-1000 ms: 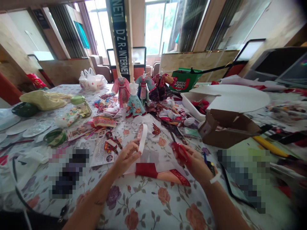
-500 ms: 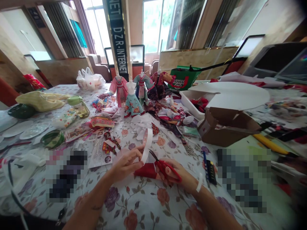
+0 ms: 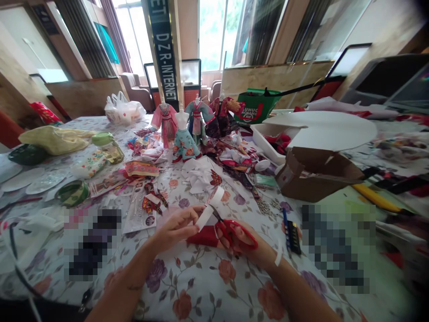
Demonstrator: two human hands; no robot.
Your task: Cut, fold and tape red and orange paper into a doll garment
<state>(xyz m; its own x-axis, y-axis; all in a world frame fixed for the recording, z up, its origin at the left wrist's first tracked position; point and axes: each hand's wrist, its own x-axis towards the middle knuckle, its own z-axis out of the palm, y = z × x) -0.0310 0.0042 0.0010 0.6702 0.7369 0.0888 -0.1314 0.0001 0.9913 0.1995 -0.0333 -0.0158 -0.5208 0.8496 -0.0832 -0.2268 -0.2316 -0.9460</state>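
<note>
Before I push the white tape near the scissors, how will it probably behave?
The white tape would likely flex easily, because it looks thin and narrow. It is probably light, as the left hand seems only to pinch it.

Bare-arms setup here, folks. Left grip [image 3: 177,223] and right grip [image 3: 256,255] are ordinary ungloved human hands, five-finger style, nail details too small to make out. Left forearm [image 3: 125,275] is bare and has a small, thin, dark, script-like marking [image 3: 134,287] on it, kinda like a line of ink, way too tiny to read. Right forearm [image 3: 295,284] is bare too, with a narrow, slightly curved white strip [image 3: 279,252] at the wrist, looks like paper or tape. Both forearms widen toward the bottom edge.
</note>
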